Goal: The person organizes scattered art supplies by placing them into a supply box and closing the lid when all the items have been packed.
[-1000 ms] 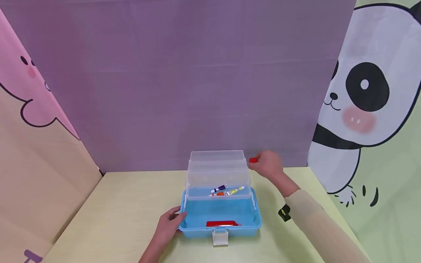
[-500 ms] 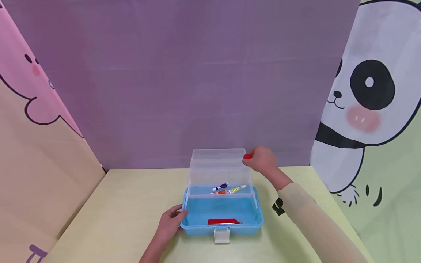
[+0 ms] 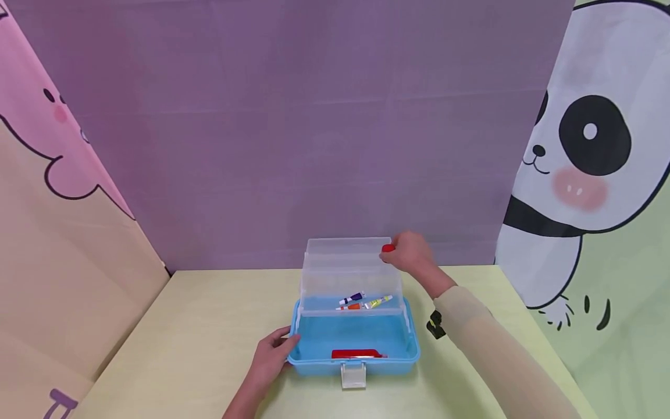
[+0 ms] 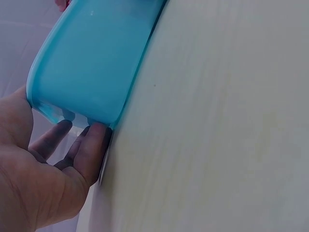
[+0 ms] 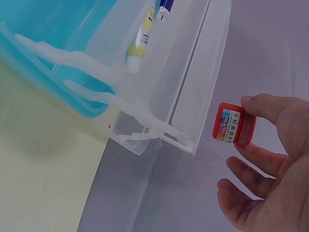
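Note:
A blue plastic storage box [image 3: 306, 368] stands unfolded on the table, its clear trays [image 3: 327, 263] raised at the back. My left hand [image 3: 269, 356] holds the box's left side, thumb over the rim and fingers against the outer wall. In my right hand [image 5: 275, 159] a small red paint jar [image 5: 227, 123] with a printed label is pinched between thumb and index finger. That hand is at the right end of the upper tray; the right wrist view shows a gap between jar and tray. A red tube [image 3: 357, 354] lies in the box's bottom.
The lower clear tray carries a purple paint tube [image 3: 352, 298], an orange one [image 3: 353, 306] and a yellow one [image 3: 378, 302]. A white latch [image 3: 353, 376] hangs at the box's front. Behind the pale table [image 3: 220, 308] stands a purple cloth backdrop [image 3: 335, 134].
My right hand has moved left with the red paint jar, from beyond the trays' right side to the upper tray's right end. My left hand keeps its hold on the box.

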A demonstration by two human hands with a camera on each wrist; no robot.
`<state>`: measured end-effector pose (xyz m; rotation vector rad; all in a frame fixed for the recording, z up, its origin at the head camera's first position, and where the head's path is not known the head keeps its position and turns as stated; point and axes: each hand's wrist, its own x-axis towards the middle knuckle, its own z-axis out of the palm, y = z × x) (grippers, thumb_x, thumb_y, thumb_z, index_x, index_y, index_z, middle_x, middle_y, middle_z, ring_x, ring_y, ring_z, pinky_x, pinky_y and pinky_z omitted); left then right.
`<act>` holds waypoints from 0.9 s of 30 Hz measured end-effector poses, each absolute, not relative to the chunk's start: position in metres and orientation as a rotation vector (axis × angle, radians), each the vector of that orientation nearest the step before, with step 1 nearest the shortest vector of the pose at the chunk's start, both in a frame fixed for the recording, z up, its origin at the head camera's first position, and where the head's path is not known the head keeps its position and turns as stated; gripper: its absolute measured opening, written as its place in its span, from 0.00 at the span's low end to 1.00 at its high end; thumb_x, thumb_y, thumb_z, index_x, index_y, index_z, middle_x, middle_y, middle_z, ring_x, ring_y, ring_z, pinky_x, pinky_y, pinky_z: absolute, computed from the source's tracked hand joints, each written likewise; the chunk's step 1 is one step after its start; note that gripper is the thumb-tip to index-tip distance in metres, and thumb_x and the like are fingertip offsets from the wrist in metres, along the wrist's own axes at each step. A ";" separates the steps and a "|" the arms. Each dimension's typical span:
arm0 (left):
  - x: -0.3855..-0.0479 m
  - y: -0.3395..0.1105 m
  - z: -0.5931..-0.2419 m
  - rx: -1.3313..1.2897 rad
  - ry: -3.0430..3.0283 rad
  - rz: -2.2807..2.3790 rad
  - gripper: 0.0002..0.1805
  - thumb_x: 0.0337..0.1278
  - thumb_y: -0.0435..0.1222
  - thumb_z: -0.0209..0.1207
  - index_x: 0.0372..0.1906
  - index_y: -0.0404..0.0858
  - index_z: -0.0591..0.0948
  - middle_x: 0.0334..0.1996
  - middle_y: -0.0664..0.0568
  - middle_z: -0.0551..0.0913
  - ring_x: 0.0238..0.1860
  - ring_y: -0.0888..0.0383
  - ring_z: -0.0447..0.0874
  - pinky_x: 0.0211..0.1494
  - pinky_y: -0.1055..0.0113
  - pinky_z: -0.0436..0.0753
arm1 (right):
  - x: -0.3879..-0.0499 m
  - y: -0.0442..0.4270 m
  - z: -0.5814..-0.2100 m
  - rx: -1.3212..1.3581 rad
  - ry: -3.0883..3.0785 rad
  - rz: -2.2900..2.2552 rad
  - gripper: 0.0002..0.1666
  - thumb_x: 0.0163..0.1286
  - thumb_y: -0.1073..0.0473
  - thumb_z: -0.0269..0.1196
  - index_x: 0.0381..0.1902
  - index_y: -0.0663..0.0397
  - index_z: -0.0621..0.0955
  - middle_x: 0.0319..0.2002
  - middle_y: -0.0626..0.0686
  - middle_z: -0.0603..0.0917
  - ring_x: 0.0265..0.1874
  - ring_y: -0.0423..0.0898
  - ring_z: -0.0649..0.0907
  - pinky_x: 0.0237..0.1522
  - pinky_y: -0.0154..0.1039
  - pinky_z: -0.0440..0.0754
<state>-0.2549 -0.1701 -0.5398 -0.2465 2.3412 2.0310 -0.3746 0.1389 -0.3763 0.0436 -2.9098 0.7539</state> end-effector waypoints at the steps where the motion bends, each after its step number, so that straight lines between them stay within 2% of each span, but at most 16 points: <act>1: -0.255 -0.170 -0.539 -0.244 2.347 2.028 0.32 0.60 0.47 0.64 0.62 0.30 0.74 0.40 0.43 0.82 0.36 0.52 0.83 0.36 0.58 0.85 | -0.375 0.138 -0.377 0.047 -2.911 0.754 0.18 0.54 0.48 0.73 0.33 0.55 0.82 0.29 0.52 0.80 0.29 0.51 0.78 0.26 0.40 0.80; 6: -0.255 -0.170 -0.539 -0.247 2.359 2.031 0.31 0.60 0.46 0.63 0.61 0.30 0.75 0.39 0.43 0.82 0.36 0.52 0.83 0.35 0.59 0.85 | -0.376 0.134 -0.378 0.063 -2.909 0.759 0.18 0.54 0.48 0.73 0.32 0.55 0.81 0.28 0.52 0.80 0.29 0.51 0.79 0.26 0.40 0.80; 15: -0.255 -0.170 -0.540 -0.250 2.344 2.033 0.31 0.61 0.46 0.63 0.62 0.30 0.74 0.41 0.42 0.82 0.37 0.52 0.84 0.37 0.58 0.86 | -0.377 0.131 -0.382 0.023 -2.914 0.738 0.23 0.54 0.48 0.73 0.40 0.57 0.81 0.35 0.54 0.81 0.33 0.52 0.79 0.30 0.42 0.82; 27: -0.255 -0.169 -0.541 -0.251 2.335 2.040 0.31 0.61 0.46 0.63 0.62 0.30 0.74 0.41 0.42 0.81 0.37 0.52 0.84 0.37 0.58 0.86 | -0.377 0.129 -0.386 0.034 -2.928 0.730 0.25 0.55 0.48 0.73 0.45 0.58 0.81 0.38 0.55 0.81 0.35 0.53 0.79 0.32 0.41 0.82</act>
